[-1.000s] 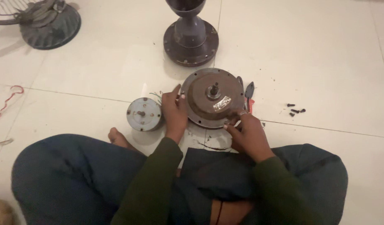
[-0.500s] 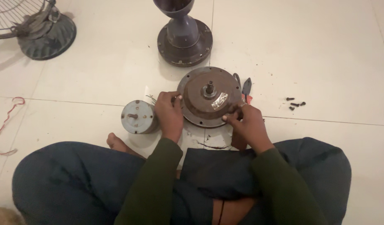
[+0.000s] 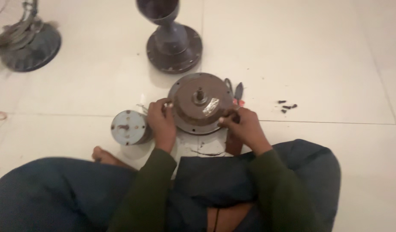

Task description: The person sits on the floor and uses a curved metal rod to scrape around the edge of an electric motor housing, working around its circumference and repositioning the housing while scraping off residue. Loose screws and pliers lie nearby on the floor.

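We see a round brown motor case (image 3: pixel 201 104) lying flat on the white tiled floor (image 3: pixel 318 56), right in front of the person's crossed legs, with a short metal shaft (image 3: pixel 200 93) sticking up from its middle. Both hands are on it, so we think the step in hand is getting a hold of the case from both sides. The left hand (image 3: pixel 161 122) sits on the left edge with its fingers bent over the rim, in a closed grip on the case. The right hand (image 3: pixel 245 124) is at the lower right edge with its fingers curled at the rim; we cannot tell if it pinches the rim or only presses it. We think any lift or turn would call for both hands to pull evenly, so the case stays level. Both arms, in green sleeves, reach forward with bent wrists. Just left of the left hand lies a small grey round part (image 3: pixel 128 127). A tool with a red handle (image 3: pixel 238 95) lies by the right edge, and some small dark screws (image 3: pixel 287 106) lie further right. A dark stand base (image 3: pixel 174 41) sits behind the case.
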`<state>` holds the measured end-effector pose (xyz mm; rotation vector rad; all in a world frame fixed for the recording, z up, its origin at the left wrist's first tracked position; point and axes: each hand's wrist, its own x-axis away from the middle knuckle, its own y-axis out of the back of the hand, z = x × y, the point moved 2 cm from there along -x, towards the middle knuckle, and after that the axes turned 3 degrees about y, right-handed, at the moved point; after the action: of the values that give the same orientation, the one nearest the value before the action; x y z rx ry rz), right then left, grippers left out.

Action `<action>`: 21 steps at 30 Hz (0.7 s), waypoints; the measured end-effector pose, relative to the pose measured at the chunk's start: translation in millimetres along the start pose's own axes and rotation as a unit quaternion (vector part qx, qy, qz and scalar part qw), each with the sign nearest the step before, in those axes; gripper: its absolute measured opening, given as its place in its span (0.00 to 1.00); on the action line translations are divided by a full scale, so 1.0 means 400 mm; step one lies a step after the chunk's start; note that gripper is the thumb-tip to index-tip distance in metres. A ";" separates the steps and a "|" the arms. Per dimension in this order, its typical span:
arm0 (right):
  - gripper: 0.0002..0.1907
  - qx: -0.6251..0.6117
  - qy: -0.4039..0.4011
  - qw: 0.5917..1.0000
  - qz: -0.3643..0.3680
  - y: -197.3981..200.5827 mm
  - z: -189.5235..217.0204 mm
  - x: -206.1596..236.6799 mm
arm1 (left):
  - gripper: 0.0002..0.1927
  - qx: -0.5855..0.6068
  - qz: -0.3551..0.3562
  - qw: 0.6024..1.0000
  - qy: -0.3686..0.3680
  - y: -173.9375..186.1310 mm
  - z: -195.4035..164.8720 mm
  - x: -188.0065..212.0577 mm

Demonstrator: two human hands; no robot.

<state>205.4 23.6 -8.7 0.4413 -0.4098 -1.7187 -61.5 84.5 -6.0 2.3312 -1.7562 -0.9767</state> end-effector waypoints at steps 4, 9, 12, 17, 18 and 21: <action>0.09 0.099 0.008 0.990 -0.097 0.074 -0.055 -0.023 | 0.15 -0.030 0.037 0.999 -0.024 0.014 0.003 0.001; 0.15 0.190 -0.137 0.971 -0.048 0.043 -0.071 -0.016 | 0.08 0.022 0.048 0.999 0.000 0.033 -0.006 0.026; 0.17 0.216 -0.147 0.965 -0.013 0.029 -0.042 -0.013 | 0.07 0.055 0.019 0.996 0.067 0.027 -0.007 0.039; 0.22 0.308 -0.162 0.935 0.068 -0.007 -0.003 0.006 | 0.06 0.112 -0.002 0.980 0.167 0.019 0.000 0.056; 0.23 0.327 -0.159 0.929 0.072 -0.013 -0.002 0.000 | 0.06 0.125 -0.006 0.975 0.184 0.015 0.000 0.055; 0.17 0.328 -0.123 0.936 0.020 -0.022 -0.019 -0.014 | 0.06 0.106 -0.042 0.981 0.154 0.007 -0.009 0.057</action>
<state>202.8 30.5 -19.3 0.6885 -1.1835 -1.5709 -58.6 62.1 -12.1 2.5325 -1.7217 -0.4173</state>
